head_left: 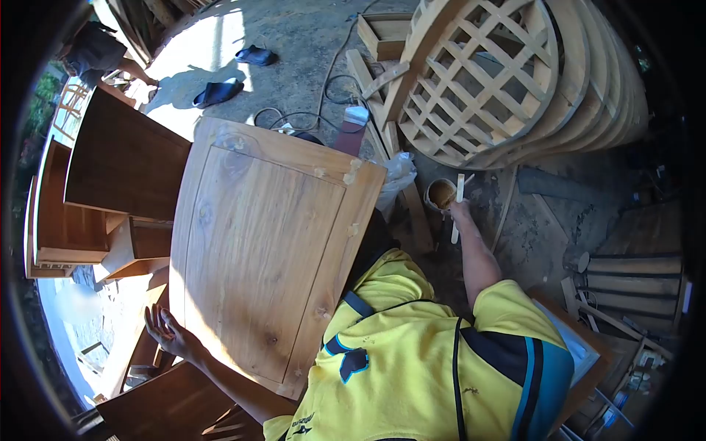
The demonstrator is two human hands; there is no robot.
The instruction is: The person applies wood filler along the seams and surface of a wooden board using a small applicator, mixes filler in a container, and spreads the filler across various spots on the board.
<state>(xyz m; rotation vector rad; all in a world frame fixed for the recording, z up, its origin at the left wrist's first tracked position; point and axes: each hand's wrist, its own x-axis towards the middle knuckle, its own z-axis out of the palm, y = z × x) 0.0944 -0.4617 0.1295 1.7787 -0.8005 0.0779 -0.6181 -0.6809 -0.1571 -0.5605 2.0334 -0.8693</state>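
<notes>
A wide wooden panel with a framed border lies before me, with pale filler-like patches near its right corner and edge. My left hand is beside the panel's lower left edge, palm up, fingers spread, holding nothing. On the other side, my right hand reaches out and is closed around a flat pale wooden stick. That hand is at the rim of a small bucket with brown paste inside. Whether the stick's lower end touches the paste cannot be seen.
A large lattice wooden frame stands at the upper right. Dark wooden furniture is stacked at left. Two sandals, a cable and wood offcuts lie on the floor. Another person is at the upper left.
</notes>
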